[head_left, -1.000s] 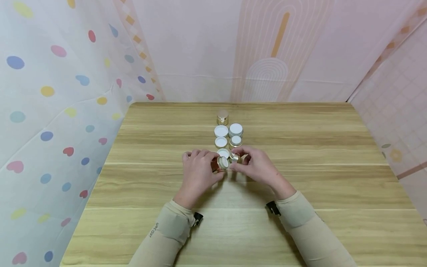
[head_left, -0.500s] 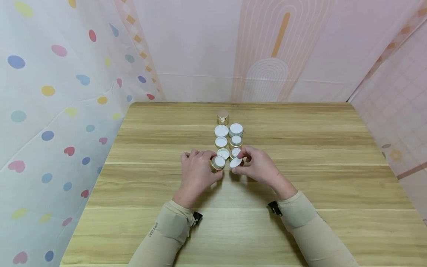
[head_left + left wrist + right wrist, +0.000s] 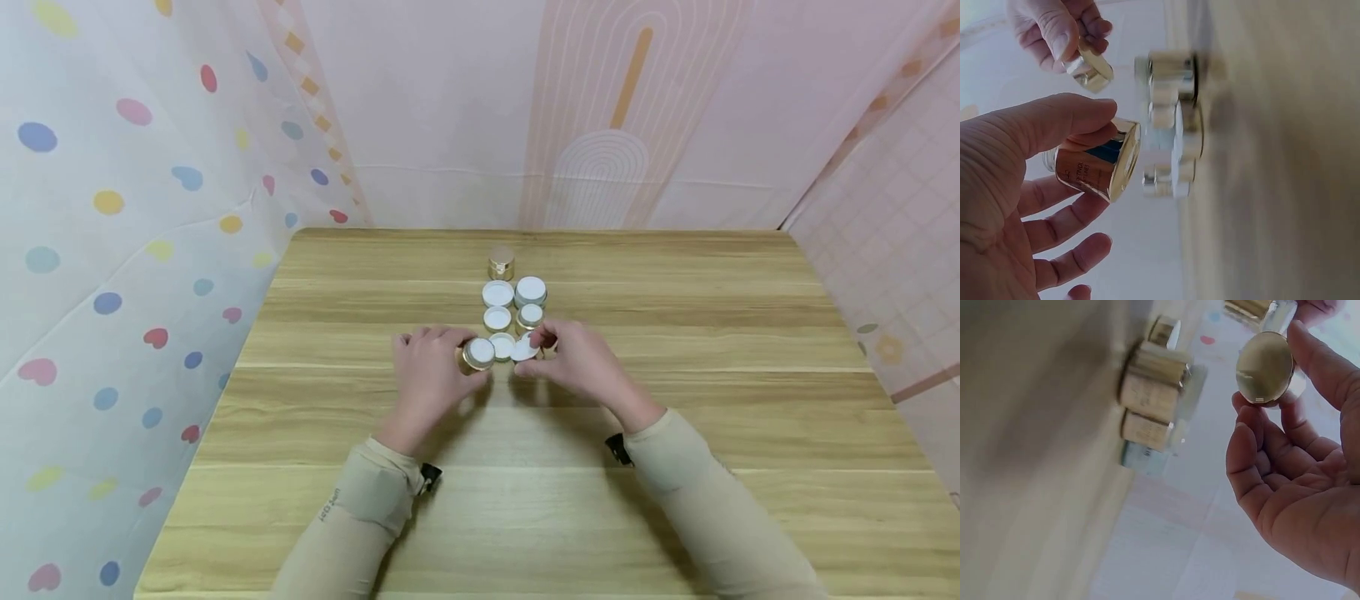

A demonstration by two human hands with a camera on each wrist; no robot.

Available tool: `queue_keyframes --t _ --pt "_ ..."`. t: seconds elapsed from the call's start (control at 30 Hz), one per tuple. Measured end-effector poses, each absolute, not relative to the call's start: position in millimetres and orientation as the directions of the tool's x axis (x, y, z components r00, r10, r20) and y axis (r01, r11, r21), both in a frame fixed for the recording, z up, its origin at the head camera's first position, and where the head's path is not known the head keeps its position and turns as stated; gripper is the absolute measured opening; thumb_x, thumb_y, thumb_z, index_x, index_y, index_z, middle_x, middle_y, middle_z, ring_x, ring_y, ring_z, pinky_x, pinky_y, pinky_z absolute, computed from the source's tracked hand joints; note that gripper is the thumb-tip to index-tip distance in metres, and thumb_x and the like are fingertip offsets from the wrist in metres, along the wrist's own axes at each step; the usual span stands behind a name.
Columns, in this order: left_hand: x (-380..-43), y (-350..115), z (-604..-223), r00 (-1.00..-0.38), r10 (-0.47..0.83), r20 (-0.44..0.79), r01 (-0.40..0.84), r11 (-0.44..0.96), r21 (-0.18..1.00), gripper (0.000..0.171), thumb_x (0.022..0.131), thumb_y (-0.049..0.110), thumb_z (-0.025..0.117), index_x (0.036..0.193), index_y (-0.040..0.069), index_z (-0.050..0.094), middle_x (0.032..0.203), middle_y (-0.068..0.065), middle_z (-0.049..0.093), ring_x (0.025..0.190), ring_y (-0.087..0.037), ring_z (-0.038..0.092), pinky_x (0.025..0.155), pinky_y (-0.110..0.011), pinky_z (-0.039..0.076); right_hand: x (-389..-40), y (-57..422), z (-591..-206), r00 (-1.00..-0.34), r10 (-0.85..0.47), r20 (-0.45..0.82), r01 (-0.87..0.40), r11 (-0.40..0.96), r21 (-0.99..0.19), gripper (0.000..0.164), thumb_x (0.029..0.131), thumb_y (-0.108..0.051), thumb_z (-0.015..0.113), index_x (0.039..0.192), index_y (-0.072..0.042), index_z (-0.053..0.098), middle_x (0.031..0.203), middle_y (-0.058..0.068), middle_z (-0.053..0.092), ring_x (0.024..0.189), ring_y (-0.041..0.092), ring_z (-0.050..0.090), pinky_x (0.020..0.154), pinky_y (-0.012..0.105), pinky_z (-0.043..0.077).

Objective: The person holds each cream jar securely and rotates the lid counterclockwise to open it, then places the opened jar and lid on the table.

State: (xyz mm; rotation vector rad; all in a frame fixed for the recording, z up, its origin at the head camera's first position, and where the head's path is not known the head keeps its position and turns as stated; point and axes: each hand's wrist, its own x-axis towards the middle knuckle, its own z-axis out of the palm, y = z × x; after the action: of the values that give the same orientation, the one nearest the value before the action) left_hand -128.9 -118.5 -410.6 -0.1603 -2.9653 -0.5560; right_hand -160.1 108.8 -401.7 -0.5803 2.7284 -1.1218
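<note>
My left hand (image 3: 432, 379) grips a small gold cosmetic jar (image 3: 1094, 164) between thumb and fingers, above the table. The jar has no lid on, and its white top (image 3: 482, 350) tilts up toward the head camera. Dark print shows on its gold side in the left wrist view. My right hand (image 3: 581, 362) pinches a gold jar lid (image 3: 1265, 367) by its edge, with the white inside facing up in the head view. Lid and jar are apart. Right under the hands, a row of upturned lids (image 3: 497, 318) lies beside a row of open jars (image 3: 531, 315).
A closed gold jar (image 3: 501, 263) stands at the far end of the rows. The largest open jar (image 3: 531, 290) stands beside the largest upturned lid (image 3: 498, 293). The wooden table (image 3: 712, 350) reaches back to a patterned curtain (image 3: 450, 108).
The lid in my right hand has come away from the jar and turned its white inside upward. My left hand has moved left with the jar, whose top now tilts upward.
</note>
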Motion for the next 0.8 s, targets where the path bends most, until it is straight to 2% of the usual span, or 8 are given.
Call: queue_keyframes --t 0.13,0.23,0.43,0.6,0.8 --pt "-152.2 -140.3 -405.5 -0.99 0.051 0.134 0.099 0.916 0.389 0.052 0.078 0.041 0.093 0.123 0.019 0.079 0.119 -0.005 0.081 0.111 -0.034 0.069 0.1 -0.055 0.04 -188.5 92.2 -387.3 -0.887 -0.462 0.022 -0.38 0.701 -0.603 0.034 0.083 -0.029 0.094 0.092 -0.01 0.067 0.09 0.004 0.071 0.083 0.023 0.064 0.076 0.035 0.052" --pt "-174.3 -158.1 -406.0 -0.994 0.022 0.111 0.066 0.908 0.414 0.052 0.079 0.039 0.092 0.123 0.016 0.078 0.116 -0.005 0.082 0.11 -0.034 0.07 0.102 -0.057 0.039 -214.1 72.1 -378.9 -0.854 -0.52 0.008 -0.457 0.743 -0.489 0.035 0.085 -0.033 0.092 0.094 -0.01 0.067 0.089 0.003 0.069 0.079 0.021 0.06 0.074 0.035 0.05" --pt "-212.8 -183.2 -414.6 -1.0 -0.002 0.007 0.001 0.902 0.433 0.055 0.082 0.041 0.089 0.129 0.015 0.076 0.123 -0.008 0.08 0.114 -0.035 0.069 0.107 -0.061 0.037 -256.6 27.7 -377.3 -0.814 -0.572 -0.106 -0.521 0.797 -0.305 0.034 0.091 -0.04 0.087 0.1 -0.011 0.072 0.102 0.004 0.07 0.095 0.023 0.06 0.079 0.038 0.054" --pt "-232.6 -191.1 -421.5 -0.996 0.012 -0.087 -0.03 0.886 0.462 0.057 0.085 0.041 0.088 0.133 0.014 0.074 0.13 -0.009 0.077 0.122 -0.035 0.068 0.112 -0.065 0.033 -278.4 6.3 -386.9 -0.797 -0.573 -0.19 -0.519 0.812 -0.268 0.033 0.091 -0.035 0.088 0.099 -0.008 0.072 0.099 0.004 0.075 0.089 0.02 0.065 0.078 0.036 0.057" --pt "-243.9 -197.7 -425.7 -0.99 0.024 -0.137 -0.05 0.86 0.508 0.045 0.085 0.034 0.089 0.124 0.015 0.076 0.127 -0.008 0.078 0.122 -0.035 0.067 0.115 -0.067 0.03 -286.4 -8.0 -394.4 -0.79 -0.558 -0.254 -0.502 0.827 -0.253 0.029 0.088 -0.021 0.089 0.101 -0.006 0.067 0.099 0.006 0.069 0.088 0.02 0.062 0.081 0.037 0.058"
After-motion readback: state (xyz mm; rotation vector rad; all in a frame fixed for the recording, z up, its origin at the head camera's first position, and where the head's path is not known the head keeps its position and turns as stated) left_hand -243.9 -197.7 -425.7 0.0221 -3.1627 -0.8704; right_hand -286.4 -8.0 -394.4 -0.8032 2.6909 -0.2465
